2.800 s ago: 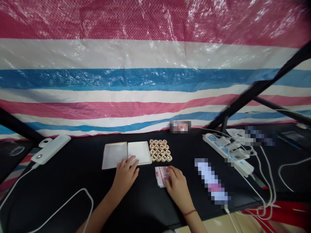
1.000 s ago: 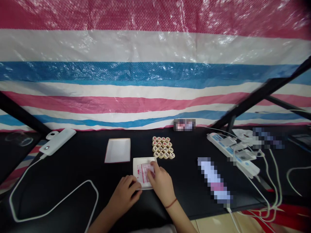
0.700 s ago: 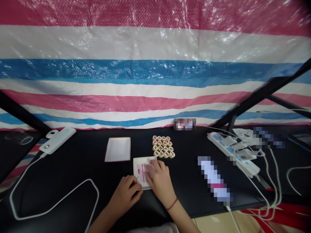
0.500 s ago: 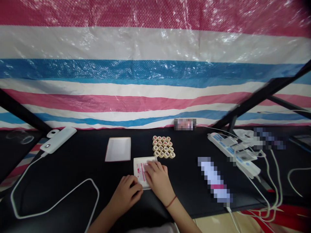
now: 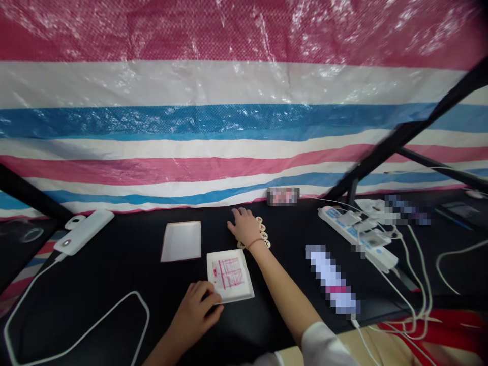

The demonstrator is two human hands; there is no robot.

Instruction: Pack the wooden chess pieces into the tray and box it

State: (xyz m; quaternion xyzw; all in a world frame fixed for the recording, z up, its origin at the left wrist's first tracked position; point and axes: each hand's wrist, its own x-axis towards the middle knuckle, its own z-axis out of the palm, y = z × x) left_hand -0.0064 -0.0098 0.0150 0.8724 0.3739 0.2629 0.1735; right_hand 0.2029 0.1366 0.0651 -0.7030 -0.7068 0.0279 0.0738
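Game pieces (image 5: 264, 236), round and pale with characters on their tops, lay on the black table (image 5: 129, 264) directly beneath the right hand (image 5: 245, 227). That hand was spread wide, palm down, its fingers pointing away from the person and its thumb standing off to the left; the palm hid most of the pieces. A column of them showed just beyond the hand's right edge, and one more peeked out on the near side, by the wrist with its thin reddish band (image 5: 255, 243). Whether the hidden fingertips pressed on any piece could not be told.

Nearer the person, the white tray (image 5: 248, 293) sat between the two hands, with a folded sheet (image 5: 231, 272) marked in red lines lying flat inside it. The left hand (image 5: 196, 307) was loosely bent, its fingertips at the tray's near left corner; whether it gripped that corner was unclear. Well apart from the right hand, to the left and beyond the tray, lay a shallow box half (image 5: 181, 242), hollow side up.
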